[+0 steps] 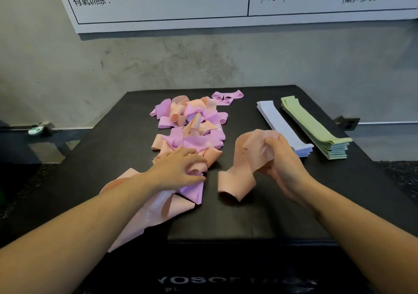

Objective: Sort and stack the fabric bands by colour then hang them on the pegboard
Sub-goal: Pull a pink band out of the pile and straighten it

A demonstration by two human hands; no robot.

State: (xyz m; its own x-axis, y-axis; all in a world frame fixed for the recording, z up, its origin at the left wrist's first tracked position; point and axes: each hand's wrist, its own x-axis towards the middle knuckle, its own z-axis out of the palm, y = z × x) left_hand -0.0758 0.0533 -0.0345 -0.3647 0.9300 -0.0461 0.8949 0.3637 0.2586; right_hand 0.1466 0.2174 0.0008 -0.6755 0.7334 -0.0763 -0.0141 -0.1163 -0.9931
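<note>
A loose heap of pink and peach fabric bands [192,124] lies on a black padded box [248,214]. My left hand [178,167] rests on the heap's near end, fingers curled into a peach band [199,169]. My right hand [282,160] grips a twisted peach band [244,158] whose lower loop touches the box top. At the right lie two neat stacks: lavender bands [280,124] and green bands [316,126]. One pink band [227,97] lies apart at the far edge.
A grey concrete wall [203,63] rises behind the box, with a whiteboard [203,4] bearing writing above. Longer peach bands [147,210] hang over the box's near left edge under my left forearm. Dark floor lies on both sides.
</note>
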